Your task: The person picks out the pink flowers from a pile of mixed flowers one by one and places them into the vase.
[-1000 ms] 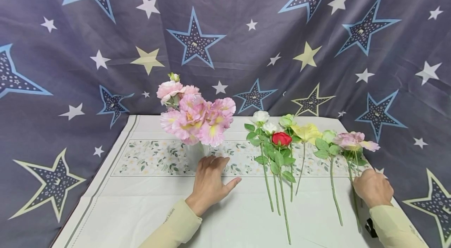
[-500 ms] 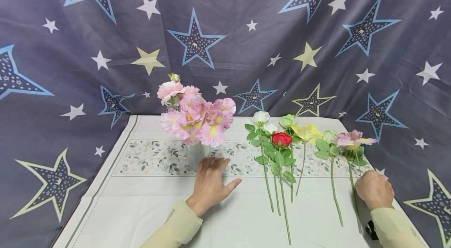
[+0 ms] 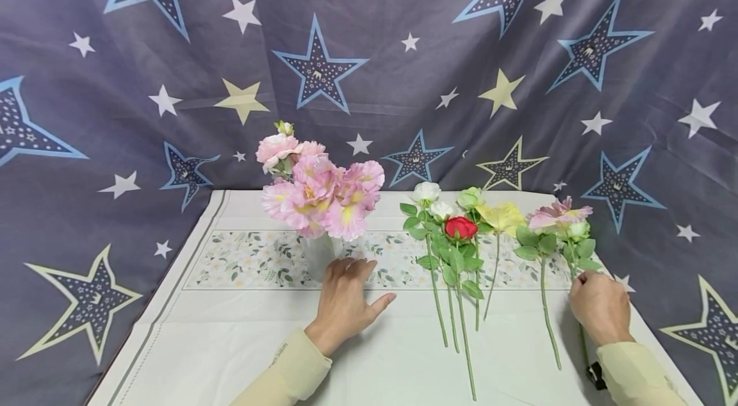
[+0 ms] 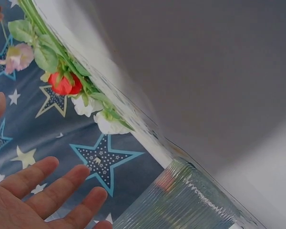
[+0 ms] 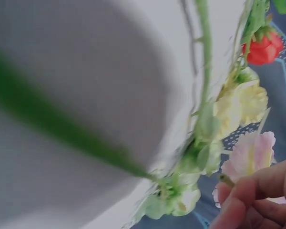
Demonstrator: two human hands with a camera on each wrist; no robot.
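Note:
My right hand (image 3: 602, 308) pinches the stem of a pink flower (image 3: 558, 215) at the right of the table; in the right wrist view, the cut end of a stem (image 5: 225, 179) pokes out between the fingertips. The bloom leans over a pale green rose (image 3: 578, 230) and its leaves. My left hand (image 3: 346, 297) is spread, palm side toward a clear ribbed vase (image 3: 319, 259), its fingertips at the vase's base in the head view. In the left wrist view the ribbed glass shows beside the extended fingers (image 4: 64, 188). Pink and lilac blooms (image 3: 323, 194) fill the vase.
Several stemmed flowers lie mid-table: white roses (image 3: 426, 193), a red rose (image 3: 460, 227), a yellow flower (image 3: 503, 218) and a green rose (image 3: 470, 196). A floral printed band (image 3: 248, 259) crosses the white tablecloth (image 3: 230, 342). A starry curtain (image 3: 369, 41) hangs behind.
My right hand has shifted left and a little up, bringing the pink flower left, so the green rose beside it shows more. The left hand and the vase stay put.

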